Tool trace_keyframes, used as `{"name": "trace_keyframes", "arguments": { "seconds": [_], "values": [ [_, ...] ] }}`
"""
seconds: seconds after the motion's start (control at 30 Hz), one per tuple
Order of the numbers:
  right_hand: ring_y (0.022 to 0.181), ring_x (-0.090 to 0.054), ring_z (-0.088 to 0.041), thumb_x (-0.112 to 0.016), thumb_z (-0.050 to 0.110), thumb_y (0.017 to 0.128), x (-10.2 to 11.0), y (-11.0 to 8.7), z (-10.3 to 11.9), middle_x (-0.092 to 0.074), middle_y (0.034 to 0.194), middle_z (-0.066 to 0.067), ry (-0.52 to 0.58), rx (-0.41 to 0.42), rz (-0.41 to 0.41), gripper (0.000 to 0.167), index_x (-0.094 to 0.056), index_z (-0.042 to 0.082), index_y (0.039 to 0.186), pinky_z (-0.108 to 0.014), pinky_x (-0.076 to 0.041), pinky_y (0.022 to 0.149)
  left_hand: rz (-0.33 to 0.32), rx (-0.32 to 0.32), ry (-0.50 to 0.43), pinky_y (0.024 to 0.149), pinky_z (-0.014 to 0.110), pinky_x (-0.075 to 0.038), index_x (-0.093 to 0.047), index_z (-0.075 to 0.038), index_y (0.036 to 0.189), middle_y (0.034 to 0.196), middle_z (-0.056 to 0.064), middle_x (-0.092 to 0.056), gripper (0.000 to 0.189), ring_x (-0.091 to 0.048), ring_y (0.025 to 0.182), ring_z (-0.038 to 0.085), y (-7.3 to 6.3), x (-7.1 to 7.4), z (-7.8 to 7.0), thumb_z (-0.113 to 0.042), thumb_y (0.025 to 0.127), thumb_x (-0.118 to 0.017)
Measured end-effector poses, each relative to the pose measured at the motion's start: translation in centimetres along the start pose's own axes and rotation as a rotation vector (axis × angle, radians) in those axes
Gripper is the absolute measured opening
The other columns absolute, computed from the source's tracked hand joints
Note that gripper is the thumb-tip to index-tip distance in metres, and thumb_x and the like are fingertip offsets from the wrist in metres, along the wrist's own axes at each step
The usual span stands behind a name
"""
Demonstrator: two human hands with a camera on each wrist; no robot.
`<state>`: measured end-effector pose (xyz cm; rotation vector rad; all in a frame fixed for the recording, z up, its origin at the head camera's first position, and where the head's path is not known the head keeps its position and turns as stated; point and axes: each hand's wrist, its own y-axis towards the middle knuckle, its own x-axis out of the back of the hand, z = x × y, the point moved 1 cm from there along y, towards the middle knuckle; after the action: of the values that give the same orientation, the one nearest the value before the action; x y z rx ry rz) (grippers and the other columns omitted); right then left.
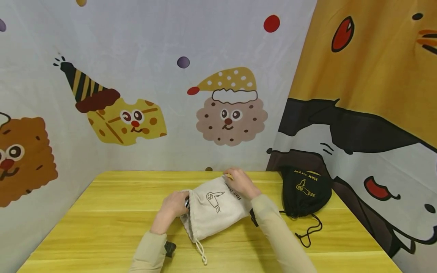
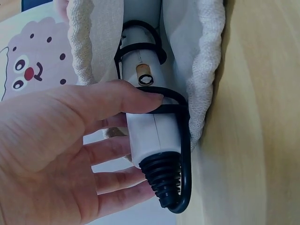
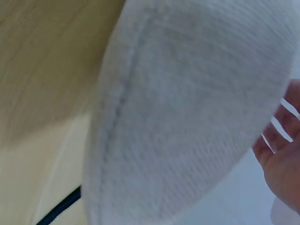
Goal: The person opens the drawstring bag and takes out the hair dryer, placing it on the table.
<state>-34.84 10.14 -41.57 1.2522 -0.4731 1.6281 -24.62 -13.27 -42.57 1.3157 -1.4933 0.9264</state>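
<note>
A party-hatted cartoon cheese (image 1: 131, 132) grins at nine o'clock on a cloth backdrop (image 1: 143, 38) above a wood-grain counter (image 1: 102, 227).
A black "Hair Dryer" drawstring pouch (image 1: 306, 193) sits at four o'clock; a red dot (image 1: 271, 23) marks one o'clock.

"Hair Dryer" stands on the black pouch (image 1: 306, 194), and "Hair", partly covered beyond, on the white bag (image 1: 217, 209).
</note>
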Motion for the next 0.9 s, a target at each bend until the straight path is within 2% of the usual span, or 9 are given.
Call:
{"name": "trace_keyframes", "arguments": {
  "seconds": [0.2, 0.43, 0.67, 0.77, 0.9],
  "values": [
    [0.117, -0.059, -0.030, -0.058, 0.014, 0.094, -1.1, 0.6, -0.3, -0.064, 0.122, -0.013, -0.017, 0.012, 0.017, 0.027, -0.064, 0.005, 0.119, -0.044, -0.046, 0.102, 0.005, 0.013, -0.013, 0.065, 0.038, -0.050, -0.063, -0.011, 0.098, 0.096, 0.008, -0.067, 0.029, -0.063, 0.088, 0.027, 0.0, -0.1, 0.1, -0.010, 0.072, -0.078],
    [0.100, -0.066, -0.028, -0.057, 0.006, 0.093, -1.9, 0.8, -0.4, -0.070, 0.105, -0.012, -0.084, 0.070, -0.006, 0.018, -0.069, 0.005, 0.106, -0.040, -0.053, 0.089, -0.011, 0.010, -0.004, 0.064, 0.038, -0.049, -0.061, -0.012, 0.092, 0.092, 0.008, -0.066, 0.026, -0.062, 0.084, 0.026, 0.0, -0.1, 0.2, -0.010, 0.071, -0.077],
    [0.092, -0.066, -0.025, -0.060, 0.003, 0.090, -2.1, 0.7, -0.3, -0.071, 0.095, -0.008, -0.122, 0.031, -0.038, 0.012, -0.071, 0.008, 0.093, -0.038, -0.054, 0.082, -0.026, 0.017, -0.007, 0.063, 0.039, -0.049, -0.062, -0.012, 0.092, 0.092, 0.008, -0.067, 0.027, -0.063, 0.084, 0.026, 0.0, -0.2, 0.3, -0.011, 0.070, -0.077],
    [0.086, -0.066, -0.023, -0.062, 0.005, 0.089, -2.1, 0.6, -0.3, -0.071, 0.091, -0.005, -0.153, 0.020, -0.064, 0.011, -0.071, 0.010, 0.088, -0.036, -0.054, 0.076, -0.028, 0.024, -0.005, 0.062, 0.038, -0.048, -0.061, -0.013, 0.089, 0.090, 0.007, -0.066, 0.025, -0.062, 0.082, 0.024, 0.1, -0.2, 0.3, -0.012, 0.070, -0.077],
    [0.081, -0.067, -0.021, -0.063, 0.008, 0.089, -2.1, 0.5, -0.4, -0.071, 0.089, -0.004, -0.204, -0.015, -0.074, 0.008, -0.070, 0.012, 0.086, -0.034, -0.054, 0.070, -0.030, 0.039, -0.003, 0.059, 0.037, -0.045, -0.059, -0.013, 0.085, 0.085, 0.006, -0.064, 0.020, -0.059, 0.076, 0.021, 0.1, -0.2, 0.4, -0.011, 0.072, -0.074]
  ]
}}
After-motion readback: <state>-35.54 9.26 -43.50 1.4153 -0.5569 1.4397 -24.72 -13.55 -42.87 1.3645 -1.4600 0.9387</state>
